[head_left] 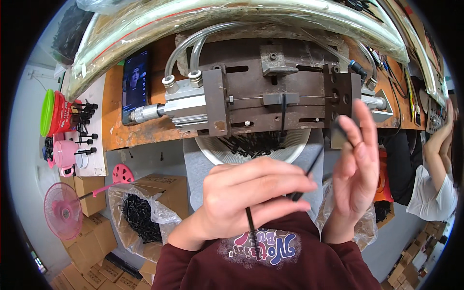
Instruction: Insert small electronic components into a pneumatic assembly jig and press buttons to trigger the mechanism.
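Observation:
My left hand (256, 193) is closed in front of my chest. A thin black rod (316, 162) with a wider end sits at its fingertips, and a second black stick (251, 224) with a ribbed end pokes out below the fingers. To the right, my right hand (357, 169) is raised, its fingers bent around a small dark piece (340, 129) that is blurred. Beyond both hands is a brown metal clamping fixture (251, 116). Another black rod (283, 113) stands against the grey block (270, 99) at its middle, where a thin wire runs across.
A white basket (208, 152) of black parts rests on my lap under the bench edge. A phone (135, 87) leans left of the fixture. Clear air hoses (186, 46) arch behind it. A bag of black parts (140, 217) and pink fan (63, 210) stand left; another person's arm (437, 140) is right.

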The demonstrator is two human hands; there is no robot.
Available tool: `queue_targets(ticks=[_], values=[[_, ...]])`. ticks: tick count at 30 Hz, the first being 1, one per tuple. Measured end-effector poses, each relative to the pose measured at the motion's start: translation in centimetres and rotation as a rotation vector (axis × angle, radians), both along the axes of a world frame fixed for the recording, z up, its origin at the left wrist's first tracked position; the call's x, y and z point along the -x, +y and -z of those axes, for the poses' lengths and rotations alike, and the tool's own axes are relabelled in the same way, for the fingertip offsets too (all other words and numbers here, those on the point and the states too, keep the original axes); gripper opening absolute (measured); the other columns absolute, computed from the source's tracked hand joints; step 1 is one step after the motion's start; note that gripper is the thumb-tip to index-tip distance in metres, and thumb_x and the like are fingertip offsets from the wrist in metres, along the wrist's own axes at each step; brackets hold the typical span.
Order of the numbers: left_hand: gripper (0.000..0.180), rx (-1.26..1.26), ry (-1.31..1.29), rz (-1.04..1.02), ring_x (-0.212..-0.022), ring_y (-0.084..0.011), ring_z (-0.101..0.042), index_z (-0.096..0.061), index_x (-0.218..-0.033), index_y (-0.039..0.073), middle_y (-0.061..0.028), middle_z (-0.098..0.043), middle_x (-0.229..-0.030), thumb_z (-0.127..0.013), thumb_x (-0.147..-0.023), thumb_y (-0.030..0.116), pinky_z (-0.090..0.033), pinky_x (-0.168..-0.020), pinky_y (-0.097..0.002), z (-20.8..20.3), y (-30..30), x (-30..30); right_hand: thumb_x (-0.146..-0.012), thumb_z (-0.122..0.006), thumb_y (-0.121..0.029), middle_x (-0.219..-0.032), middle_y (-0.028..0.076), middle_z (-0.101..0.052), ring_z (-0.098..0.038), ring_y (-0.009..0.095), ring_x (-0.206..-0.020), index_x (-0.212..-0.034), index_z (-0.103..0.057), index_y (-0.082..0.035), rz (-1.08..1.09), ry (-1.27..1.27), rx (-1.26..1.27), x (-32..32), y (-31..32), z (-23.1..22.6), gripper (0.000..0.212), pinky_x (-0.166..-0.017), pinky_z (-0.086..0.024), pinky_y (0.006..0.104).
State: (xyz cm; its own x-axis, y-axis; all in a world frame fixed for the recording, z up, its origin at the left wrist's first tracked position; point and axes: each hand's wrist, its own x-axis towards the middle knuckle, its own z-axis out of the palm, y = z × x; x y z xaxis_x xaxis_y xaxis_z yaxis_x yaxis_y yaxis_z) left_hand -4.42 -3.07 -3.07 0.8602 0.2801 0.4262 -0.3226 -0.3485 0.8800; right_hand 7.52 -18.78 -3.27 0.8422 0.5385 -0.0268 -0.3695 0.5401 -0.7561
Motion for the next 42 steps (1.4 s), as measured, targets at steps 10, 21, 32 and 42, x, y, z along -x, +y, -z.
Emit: queue_targets(ticks=[10,21,32,42], values=[[0.024,-0.755,0.027,-0.479,-0.052,-0.0115,-0.057,-0.073,-0.089,0.008,-0.0061,-0.07,-0.113,-0.08,-0.068,0.017,-0.043,-0.049,-0.0225,4.4,-0.4,-2.7,-0.094,-0.053,-0.001,-0.116,0.027,-0.062,-0.067,0.023,-0.077,-0.117,-0.053,0.003,0.374,-0.502,0.217,-0.3,-1.7,1.3,0.024,-0.079,-0.053,0.0311],[0.022,-0.877,0.105,-0.465,-0.053,-0.0114,-0.058,-0.072,-0.089,0.009,-0.0049,-0.07,-0.112,-0.079,-0.069,0.016,-0.042,-0.048,-0.0232,3.7,-0.4,-3.2,-0.1,-0.035,-0.03,-0.136,0.034,-0.044,-0.053,0.043,-0.121,-0.14,-0.034,0.009,0.359,-0.542,0.286,0.2,-0.8,0.0,0.055,-0.104,-0.042,0.0449],[0.023,-0.765,0.075,-0.398,-0.054,-0.013,-0.06,-0.072,-0.09,0.009,-0.0049,-0.07,-0.114,-0.079,-0.069,0.017,-0.044,-0.048,-0.0247,3.6,0.3,-3.1,-0.065,-0.082,0.003,-0.116,0.021,-0.064,-0.067,0.026,-0.094,-0.092,-0.069,0.003,0.166,-1.264,0.695,0.4,-1.0,-0.1,0.031,-0.077,-0.058,0.0338],[0.041,-0.114,0.267,-0.157,-0.056,-0.0049,-0.053,-0.071,-0.094,0.004,-0.0079,-0.07,-0.108,-0.089,-0.06,0.015,-0.038,-0.047,-0.0204,1.0,0.8,1.2,-0.07,-0.071,-0.001,-0.114,0.017,-0.067,-0.067,0.022,-0.074,-0.089,-0.066,0.002,0.049,-1.594,0.778,-0.3,1.3,1.4,0.02,-0.063,-0.053,0.029]])
